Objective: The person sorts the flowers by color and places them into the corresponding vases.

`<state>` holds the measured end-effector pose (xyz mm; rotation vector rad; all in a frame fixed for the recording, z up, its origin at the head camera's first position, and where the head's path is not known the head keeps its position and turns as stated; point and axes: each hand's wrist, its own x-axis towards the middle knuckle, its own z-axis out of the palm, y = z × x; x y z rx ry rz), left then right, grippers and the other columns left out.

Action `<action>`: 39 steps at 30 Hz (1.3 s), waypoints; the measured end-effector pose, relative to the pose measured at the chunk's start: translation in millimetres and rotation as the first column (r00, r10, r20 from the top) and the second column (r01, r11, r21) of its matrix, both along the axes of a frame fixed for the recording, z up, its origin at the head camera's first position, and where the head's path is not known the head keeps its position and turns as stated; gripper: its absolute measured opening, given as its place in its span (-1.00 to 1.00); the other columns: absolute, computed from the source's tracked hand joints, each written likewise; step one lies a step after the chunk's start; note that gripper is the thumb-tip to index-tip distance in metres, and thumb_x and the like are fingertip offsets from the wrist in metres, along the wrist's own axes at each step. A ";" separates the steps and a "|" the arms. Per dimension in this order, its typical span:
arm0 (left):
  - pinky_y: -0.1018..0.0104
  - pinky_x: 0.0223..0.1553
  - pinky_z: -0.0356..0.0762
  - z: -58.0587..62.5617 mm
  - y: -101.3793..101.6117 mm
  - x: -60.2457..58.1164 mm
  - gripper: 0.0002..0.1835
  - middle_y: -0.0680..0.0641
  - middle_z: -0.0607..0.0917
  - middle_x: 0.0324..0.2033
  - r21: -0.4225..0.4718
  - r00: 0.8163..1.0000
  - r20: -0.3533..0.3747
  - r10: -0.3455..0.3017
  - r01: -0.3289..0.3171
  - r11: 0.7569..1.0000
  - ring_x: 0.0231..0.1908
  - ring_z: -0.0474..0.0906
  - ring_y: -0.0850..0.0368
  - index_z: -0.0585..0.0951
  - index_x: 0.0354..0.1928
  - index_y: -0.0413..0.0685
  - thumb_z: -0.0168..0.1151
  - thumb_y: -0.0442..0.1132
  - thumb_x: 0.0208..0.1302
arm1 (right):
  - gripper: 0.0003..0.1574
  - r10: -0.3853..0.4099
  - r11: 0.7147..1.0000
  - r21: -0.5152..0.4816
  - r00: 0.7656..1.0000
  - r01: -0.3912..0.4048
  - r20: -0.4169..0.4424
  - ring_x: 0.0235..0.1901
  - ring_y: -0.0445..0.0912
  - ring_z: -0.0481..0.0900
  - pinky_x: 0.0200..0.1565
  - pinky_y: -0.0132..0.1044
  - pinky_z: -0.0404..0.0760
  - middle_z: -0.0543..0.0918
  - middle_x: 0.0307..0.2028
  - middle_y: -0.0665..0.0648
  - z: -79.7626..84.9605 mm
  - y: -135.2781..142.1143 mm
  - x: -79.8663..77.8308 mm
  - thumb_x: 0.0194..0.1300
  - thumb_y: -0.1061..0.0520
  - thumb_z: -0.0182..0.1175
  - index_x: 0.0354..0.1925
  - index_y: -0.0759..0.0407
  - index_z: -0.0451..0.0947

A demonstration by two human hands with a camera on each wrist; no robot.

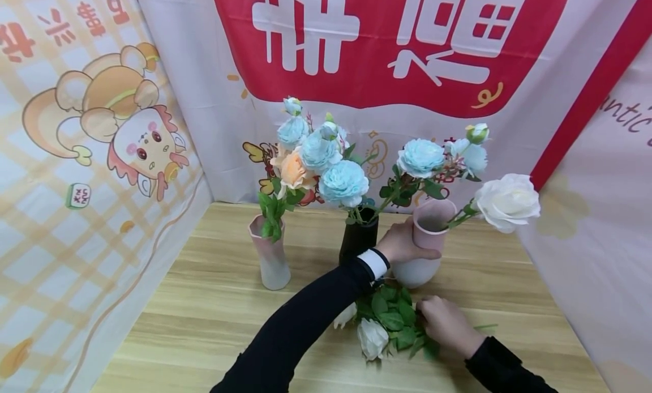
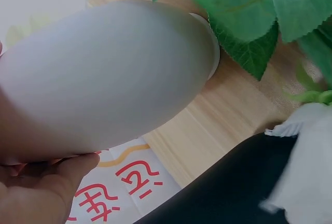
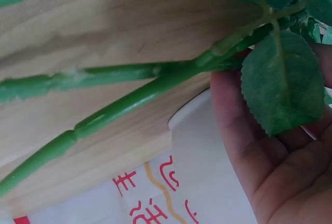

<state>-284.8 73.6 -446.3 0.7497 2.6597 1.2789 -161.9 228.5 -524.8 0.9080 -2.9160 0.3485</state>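
Note:
My left hand (image 1: 399, 243) grips the neck of a pink-and-white vase (image 1: 416, 273), its thumb across the front. One large white rose (image 1: 508, 203) leans out of that vase to the right. In the left wrist view the vase's smooth body (image 2: 114, 73) fills much of the picture, with fingers at its lower left. In front of the vase, my right hand (image 1: 450, 328) holds a bunch of white roses (image 1: 373, 339) by the stems near the table. Bare green stems (image 3: 119, 68) extend from the fingers in the right wrist view, where a leaf covers part of the hand.
A black vase (image 1: 358, 240) behind my left forearm holds blue flowers (image 1: 343, 182). Further left stands a pink-and-white vase (image 1: 272, 260) with a peach flower (image 1: 294, 171) and blue ones. Printed cloth (image 1: 173, 98) walls the wooden table (image 1: 204, 319) at the back and sides.

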 end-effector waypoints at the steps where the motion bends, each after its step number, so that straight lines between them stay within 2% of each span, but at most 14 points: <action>1: 0.41 -0.16 0.51 0.2 -0.2 -0.1 -0.08 0.12 0.60 0.02 0.000 1.000 0.003 0.000 0.000 1.000 -0.12 0.58 0.28 0.33 0.36 0.15 0.53 0.19 -0.05 | -0.66 0.000 1.000 -0.003 1.000 0.000 -0.007 -0.61 -0.18 0.47 -0.63 -0.26 0.38 0.47 -0.58 -0.05 0.7 0.4 -0.1 -0.10 0.46 0.30 -0.62 0.06 0.48; 10: 0.44 -0.17 0.50 1.1 -0.4 0.6 -0.14 0.14 0.62 -0.01 0.018 1.000 0.001 -0.006 0.006 1.000 -0.15 0.57 0.31 0.40 0.29 0.12 0.56 0.15 -0.06 | -0.59 -0.004 1.000 -0.020 0.997 0.002 -0.083 -0.64 -0.25 0.43 -0.65 -0.32 0.30 0.44 -0.62 -0.12 11.5 6.8 0.1 -0.03 0.31 0.43 -0.70 -0.06 0.45; 14: 0.44 -0.15 0.49 1.5 0.1 1.0 -0.14 0.14 0.62 -0.01 0.015 1.000 0.010 0.001 -0.001 1.000 -0.15 0.57 0.32 0.40 0.29 0.12 0.56 0.14 -0.07 | -0.59 0.003 1.000 -0.028 0.989 -0.007 -0.150 -0.66 -0.22 0.44 -0.66 -0.30 0.32 0.46 -0.62 -0.11 17.8 11.4 1.4 -0.06 0.39 0.40 -0.68 -0.03 0.46; 19: 0.44 -0.11 0.48 1.9 0.3 1.6 -0.11 0.14 0.61 0.04 -0.001 1.000 -0.004 -0.004 0.004 1.000 -0.09 0.56 0.31 0.37 0.33 0.14 0.56 0.14 -0.06 | -0.62 -0.004 1.000 -0.025 0.981 -0.001 -0.192 -0.61 -0.16 0.49 -0.63 -0.26 0.38 0.50 -0.57 -0.08 26.3 17.0 3.6 -0.14 0.44 0.34 -0.66 -0.02 0.49; 24: 0.46 -0.11 0.46 2.3 -0.1 2.1 -0.11 0.12 0.60 0.04 -0.025 1.000 -0.017 -0.005 0.004 1.000 -0.08 0.56 0.30 0.38 0.33 0.10 0.55 0.17 -0.05 | -0.49 -0.022 0.999 0.029 0.976 0.029 -0.217 -0.58 -0.15 0.47 -0.63 -0.26 0.37 0.42 -0.59 -0.09 37.1 21.3 5.4 -0.17 0.62 0.19 -0.63 -0.01 0.56; 32: 0.44 -0.10 0.47 1.1 1.6 2.1 -0.10 0.12 0.59 0.06 -0.038 1.000 -0.008 -0.002 0.002 0.999 -0.07 0.56 0.29 0.37 0.34 0.12 0.53 0.18 -0.04 | -0.57 0.008 0.996 0.092 0.952 0.021 -0.305 -0.65 -0.10 0.42 -0.71 -0.25 0.32 0.42 -0.63 0.01 39.7 27.7 7.7 -0.20 0.60 0.31 -0.70 0.09 0.51; 39: 0.42 -0.11 0.48 -0.4 -0.1 0.9 -0.10 0.13 0.60 0.06 -0.024 1.000 -0.027 -0.008 0.007 1.000 -0.07 0.56 0.29 0.37 0.34 0.14 0.53 0.20 -0.04 | -0.63 0.057 0.995 0.102 0.931 -0.021 -0.361 -0.60 -0.05 0.47 -0.68 -0.22 0.41 0.45 -0.57 0.06 45.0 35.6 8.0 -0.19 0.61 0.30 -0.57 0.17 0.62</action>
